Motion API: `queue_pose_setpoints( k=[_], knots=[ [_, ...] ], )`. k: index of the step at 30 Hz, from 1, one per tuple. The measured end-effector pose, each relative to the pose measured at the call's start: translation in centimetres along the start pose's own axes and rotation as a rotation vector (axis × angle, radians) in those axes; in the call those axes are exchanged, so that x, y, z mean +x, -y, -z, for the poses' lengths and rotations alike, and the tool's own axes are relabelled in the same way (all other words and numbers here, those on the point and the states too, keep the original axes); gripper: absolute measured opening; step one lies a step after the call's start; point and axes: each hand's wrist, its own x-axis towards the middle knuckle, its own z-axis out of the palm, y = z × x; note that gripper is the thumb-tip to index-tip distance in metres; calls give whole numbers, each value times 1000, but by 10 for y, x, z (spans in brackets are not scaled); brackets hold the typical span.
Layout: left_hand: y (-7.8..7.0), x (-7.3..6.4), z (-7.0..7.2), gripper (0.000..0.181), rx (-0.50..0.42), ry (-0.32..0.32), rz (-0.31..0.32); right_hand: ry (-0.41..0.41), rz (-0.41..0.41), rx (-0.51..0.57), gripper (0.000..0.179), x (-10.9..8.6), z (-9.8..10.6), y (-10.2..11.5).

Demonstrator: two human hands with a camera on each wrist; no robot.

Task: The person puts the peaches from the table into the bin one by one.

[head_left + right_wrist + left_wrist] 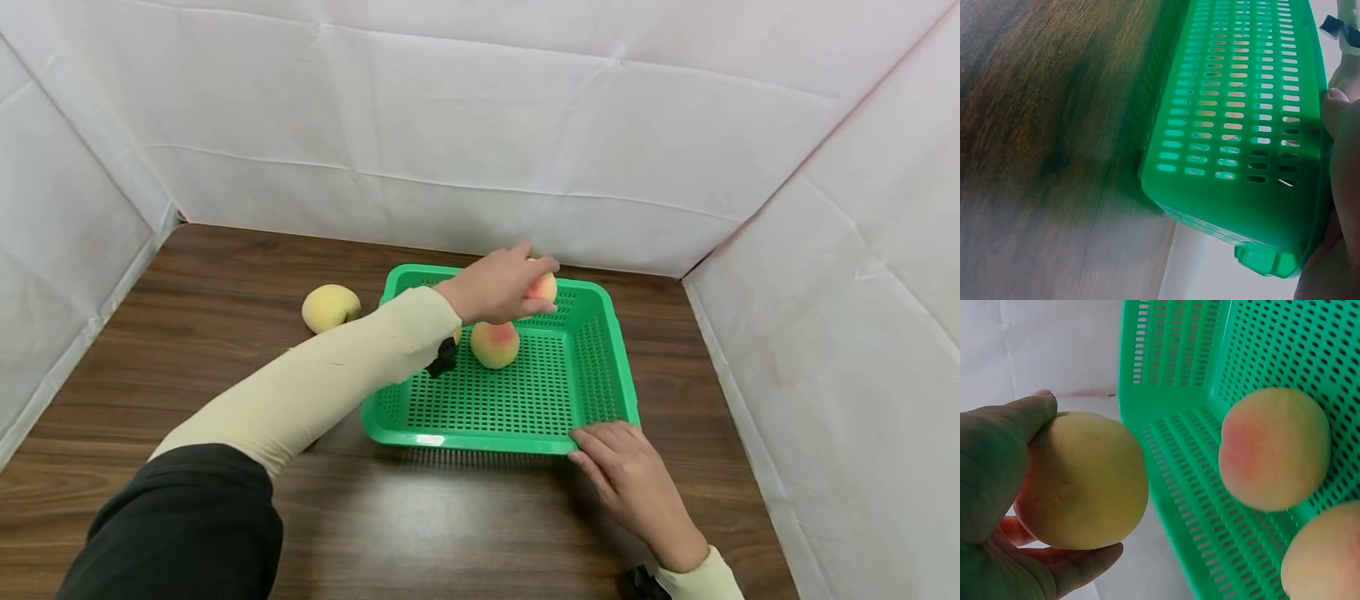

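Observation:
My left hand [498, 283] holds a yellow-pink peach [1088, 481] over the far rim of a green plastic basket [480, 444]. Thumb and fingers curve round the fruit on opposite sides in the left wrist view. Inside the basket lies a blushed peach [495, 346], and another peach [1329, 562] sits beside it, mostly hidden behind the left wrist in the head view. At the basket's near right corner my right hand [626, 475] grips the rim, its thumb [1336, 109] against the edge.
A yellow peach [330, 308] lies on the brown wooden table [247, 283], left of the basket. White cloth walls [465, 125] enclose the table at the back and on both sides. The left forearm crosses over the basket's left side.

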Motion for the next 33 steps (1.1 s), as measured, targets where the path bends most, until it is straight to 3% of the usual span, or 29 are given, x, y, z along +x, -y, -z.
queue_pose_setpoints(
  k=[10, 20, 33],
  knots=[
    [-15, 20, -20, 60, 29, 20, -29, -4, 10, -1, 22, 1, 0, -1],
    [-22, 45, -52, 59, 31, 72, -20, -6, 10, -1, 23, -1, 0, 1],
    [-23, 59, -88, 59, 76, 125, 26, 3, 0, -2, 23, -4, 2, 2]
  ],
)
